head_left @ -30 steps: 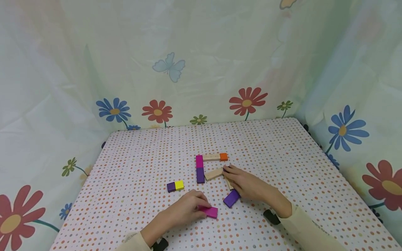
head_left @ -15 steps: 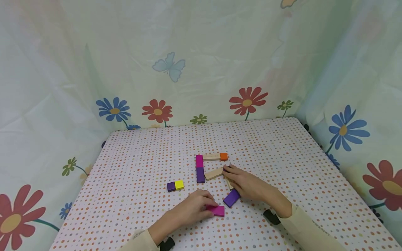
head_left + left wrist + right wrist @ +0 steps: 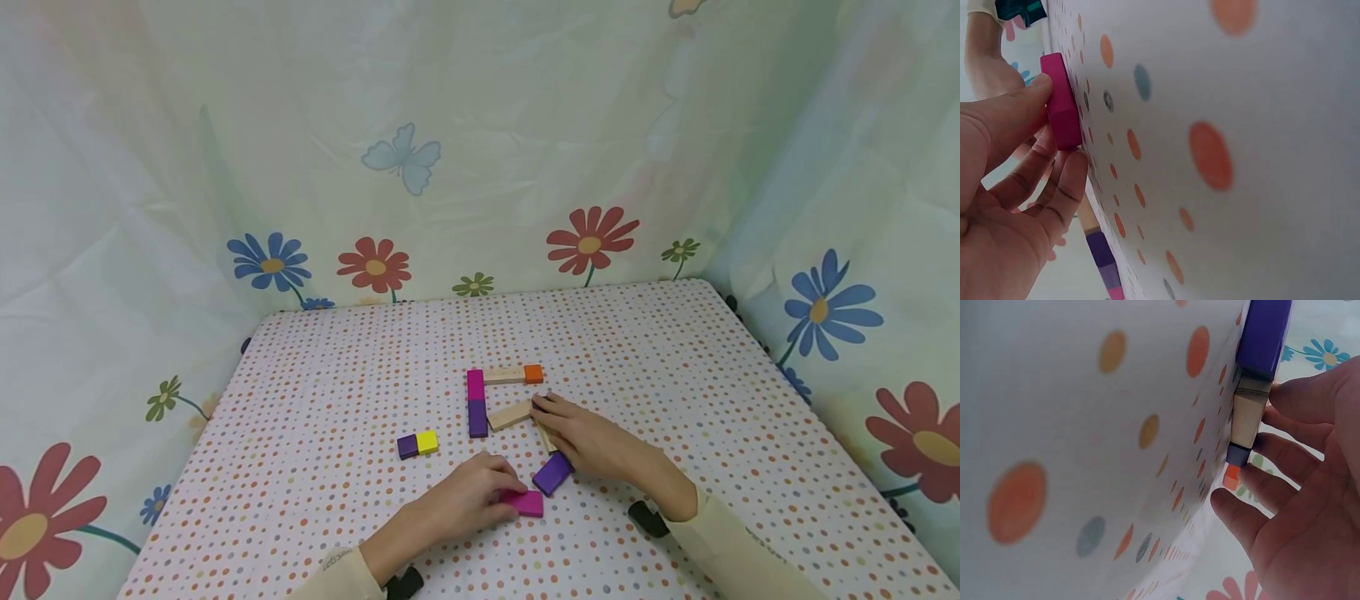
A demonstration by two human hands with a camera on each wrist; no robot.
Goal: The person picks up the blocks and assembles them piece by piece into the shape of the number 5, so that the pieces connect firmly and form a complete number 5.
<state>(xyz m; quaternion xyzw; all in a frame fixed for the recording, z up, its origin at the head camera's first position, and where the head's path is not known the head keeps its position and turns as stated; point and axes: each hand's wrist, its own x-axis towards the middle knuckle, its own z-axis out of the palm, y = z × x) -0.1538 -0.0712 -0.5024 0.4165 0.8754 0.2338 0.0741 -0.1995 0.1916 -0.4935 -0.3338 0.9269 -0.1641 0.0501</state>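
In the head view, my left hand (image 3: 476, 493) pinches a pink block (image 3: 529, 503) by its left end, low over the dotted cloth. The left wrist view shows thumb and fingers on this pink block (image 3: 1062, 103). My right hand (image 3: 592, 440) rests with fairly straight fingers along a light wooden block (image 3: 1249, 415), partly hidden in the head view. Beside its thumb lies a purple block (image 3: 552, 474), end to end with that wooden block. A small dark block (image 3: 1238, 454) sits at the wooden block's far end, near the right fingertips. Another wooden block (image 3: 511, 415) slants leftward from there.
Farther back, a purple block (image 3: 477, 419), a pink block (image 3: 476, 384), a wooden block (image 3: 504, 376) and an orange block (image 3: 533, 374) form a bent line. A dark purple block (image 3: 407, 447) and a yellow block (image 3: 427, 442) touch at left. Flowered curtains surround the dotted tabletop (image 3: 337, 375).
My left hand has slid rightward with the pink block, bringing it close to the purple block's lower end. The right hand and the other blocks have stayed in place.
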